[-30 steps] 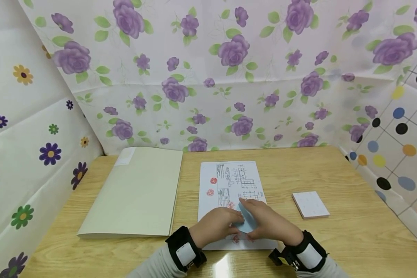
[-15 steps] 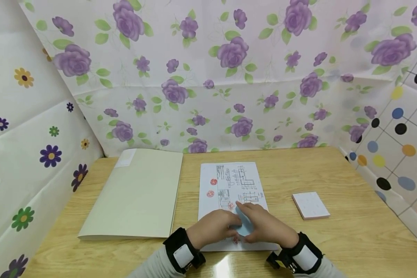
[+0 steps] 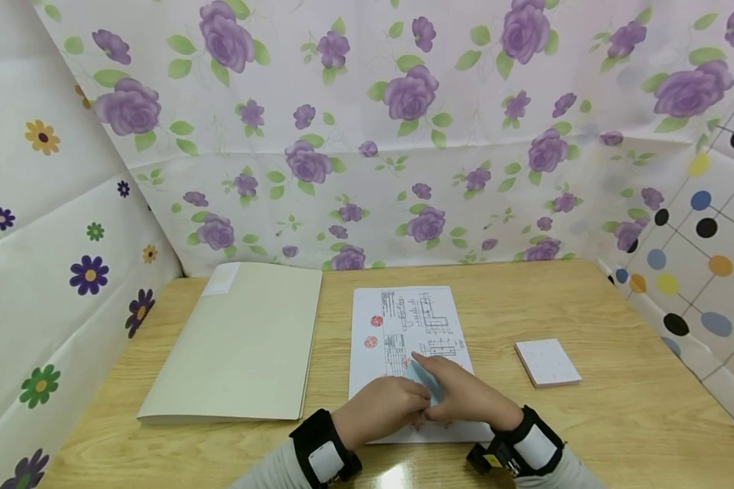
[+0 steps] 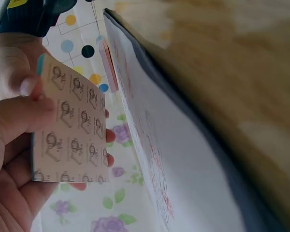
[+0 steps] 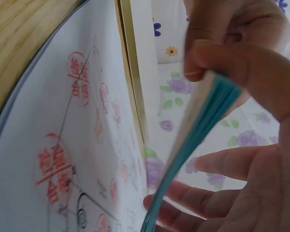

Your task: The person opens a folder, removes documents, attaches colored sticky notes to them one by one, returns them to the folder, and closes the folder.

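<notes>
A pad of light blue sticky notes (image 3: 427, 382) is held between both hands over the printed sheets. Its pale backing (image 4: 77, 125), covered in small repeated logos, faces the left wrist camera. The teal page edges (image 5: 195, 128) spread slightly in the right wrist view. My left hand (image 3: 379, 409) pinches the pad near one corner, its thumb on the backing. My right hand (image 3: 467, 395) holds it between the thumb at one edge and fingers reaching behind. Beneath lies a stack of white sheets (image 3: 367, 360) with technical drawings and red stamps.
A large cream folder (image 3: 238, 339) lies on the left of the wooden table (image 3: 495, 299). To the right sits a square white-topped pad (image 3: 547, 361). Floral cloth (image 3: 373, 190) hangs behind, with patterned cloths at both sides.
Both hands have shifted slightly left and toward the body. The blue pad now stands more tilted, and the left hand has come lower, closer to the right thumb.
</notes>
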The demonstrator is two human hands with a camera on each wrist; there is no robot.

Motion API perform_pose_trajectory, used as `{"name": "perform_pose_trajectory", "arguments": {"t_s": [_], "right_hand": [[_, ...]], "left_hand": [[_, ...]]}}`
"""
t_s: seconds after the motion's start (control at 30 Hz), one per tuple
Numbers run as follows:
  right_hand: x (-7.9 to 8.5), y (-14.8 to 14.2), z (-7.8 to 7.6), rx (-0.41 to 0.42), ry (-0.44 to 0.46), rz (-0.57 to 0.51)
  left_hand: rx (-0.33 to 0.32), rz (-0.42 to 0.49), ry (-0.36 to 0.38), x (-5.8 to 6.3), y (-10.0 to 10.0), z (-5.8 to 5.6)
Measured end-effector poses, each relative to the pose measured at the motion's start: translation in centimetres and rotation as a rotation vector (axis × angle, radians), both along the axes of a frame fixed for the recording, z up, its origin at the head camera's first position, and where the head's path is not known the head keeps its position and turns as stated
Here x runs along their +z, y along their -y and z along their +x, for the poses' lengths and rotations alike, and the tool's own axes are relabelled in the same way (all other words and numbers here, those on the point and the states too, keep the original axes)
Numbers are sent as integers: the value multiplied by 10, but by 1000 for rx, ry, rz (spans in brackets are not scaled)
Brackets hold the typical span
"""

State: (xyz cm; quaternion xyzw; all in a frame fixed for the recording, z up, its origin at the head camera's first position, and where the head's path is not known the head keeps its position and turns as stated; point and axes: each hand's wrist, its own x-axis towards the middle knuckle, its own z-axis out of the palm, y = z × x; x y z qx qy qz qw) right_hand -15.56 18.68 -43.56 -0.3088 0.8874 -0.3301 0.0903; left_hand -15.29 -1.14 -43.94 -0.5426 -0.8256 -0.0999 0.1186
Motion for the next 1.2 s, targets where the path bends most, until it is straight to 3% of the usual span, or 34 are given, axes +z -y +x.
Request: {"name": "perform_pose_trajectory", "arguments": {"t_s": [0.13, 0.43, 0.7, 0.8, 0.93, 1.2], "right_hand": [[-1, -3, -1, -21, 77, -65], [-3, -13, -4, -77, 224, -154], [-6, -21, -1, -280, 342, -297], [-8, -24, -1, -315, 443, -394], [-8, -25, -1, -292, 580, -548], [-10, -23, -1, -259, 831, -834]], "left_hand": [[-7, 60, -91, -2, 4, -2], [-28, 192, -153, 1, 12, -5], [0, 309, -239, 4, 21, -12], [1, 344, -284, 6, 22, -14], [1, 357, -332, 10, 23, -14], [-1, 357, -360, 11, 26, -17]]}}
